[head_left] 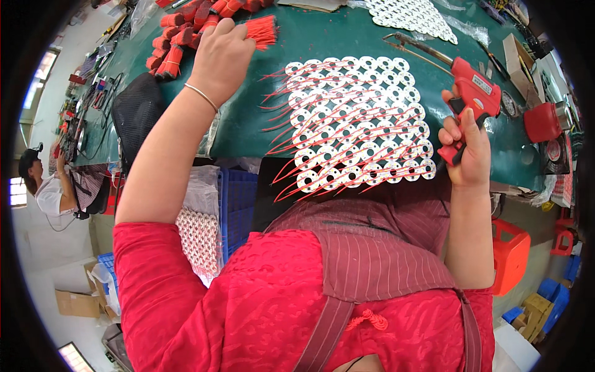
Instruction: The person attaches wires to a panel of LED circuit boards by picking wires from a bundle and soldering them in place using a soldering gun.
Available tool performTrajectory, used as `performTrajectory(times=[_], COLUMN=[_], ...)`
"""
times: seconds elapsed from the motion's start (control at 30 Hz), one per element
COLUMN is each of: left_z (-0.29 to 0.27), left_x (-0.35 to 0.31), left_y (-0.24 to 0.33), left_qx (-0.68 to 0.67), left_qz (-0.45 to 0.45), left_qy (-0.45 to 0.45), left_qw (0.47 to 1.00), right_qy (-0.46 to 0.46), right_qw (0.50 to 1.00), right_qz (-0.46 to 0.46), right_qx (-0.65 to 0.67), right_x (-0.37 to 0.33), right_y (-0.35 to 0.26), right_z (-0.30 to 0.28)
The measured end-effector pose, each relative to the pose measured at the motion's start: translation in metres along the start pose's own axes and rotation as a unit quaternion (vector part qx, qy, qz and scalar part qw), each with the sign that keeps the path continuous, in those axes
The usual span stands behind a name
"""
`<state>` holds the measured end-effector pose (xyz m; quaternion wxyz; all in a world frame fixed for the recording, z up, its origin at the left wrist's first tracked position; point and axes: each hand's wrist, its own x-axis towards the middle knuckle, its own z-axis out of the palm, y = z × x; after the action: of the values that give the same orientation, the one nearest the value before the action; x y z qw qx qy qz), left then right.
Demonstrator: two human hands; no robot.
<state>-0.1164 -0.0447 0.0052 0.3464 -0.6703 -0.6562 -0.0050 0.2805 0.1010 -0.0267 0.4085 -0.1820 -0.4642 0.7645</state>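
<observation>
In front of me on the green table (pixel 273 111) lies a panel of joined round white circuit boards (pixel 378 141) with dark centre holes. Thin red wires run across its rows, loose ends sticking out on the left. My right hand (pixel 468 139) is wrapped round the handle of a red soldering gun (pixel 480 93), whose metal tip points up and left, beyond the panel. At the far left my left hand (pixel 222 59), with a bangle on the wrist, is closed at a bundle of red wires (pixel 261 32); the fingertips are partly hidden.
More tied red wire bundles (pixel 170 59) are heaped beside my left hand. Another white board panel (pixel 412 17) lies at the back. A black mesh object (pixel 137 118) stands at the left table edge, a red container (pixel 542 123) at the right. One person (pixel 52 183) works far left.
</observation>
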Motion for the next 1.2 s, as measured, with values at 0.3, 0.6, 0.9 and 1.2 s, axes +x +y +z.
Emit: performTrajectory(times=[0.3, 0.6, 0.9, 1.2], left_z=[-0.009, -0.016, -0.030, -0.036], left_x=[0.019, 0.033, 0.049, 0.079], left_y=[0.019, 0.024, 0.017, 0.098], left_qx=[0.119, 0.173, 0.001, -0.197], left_qz=[0.100, 0.130, 0.087, 0.073], left_qy=[-0.062, -0.142, -0.052, 0.049], left_qw=[0.986, 0.966, 0.995, 0.976], right_qy=[-0.008, -0.008, -0.004, 0.025], right_qw=[1.000, 1.000, 1.000, 0.999], right_qz=[-0.002, -0.002, -0.005, -0.010], right_qx=[0.012, 0.018, 0.016, 0.023], right_x=[0.001, 0.001, 0.000, -0.004], right_y=[0.002, 0.001, 0.001, 0.002], right_z=[0.000, 0.000, 0.004, 0.006])
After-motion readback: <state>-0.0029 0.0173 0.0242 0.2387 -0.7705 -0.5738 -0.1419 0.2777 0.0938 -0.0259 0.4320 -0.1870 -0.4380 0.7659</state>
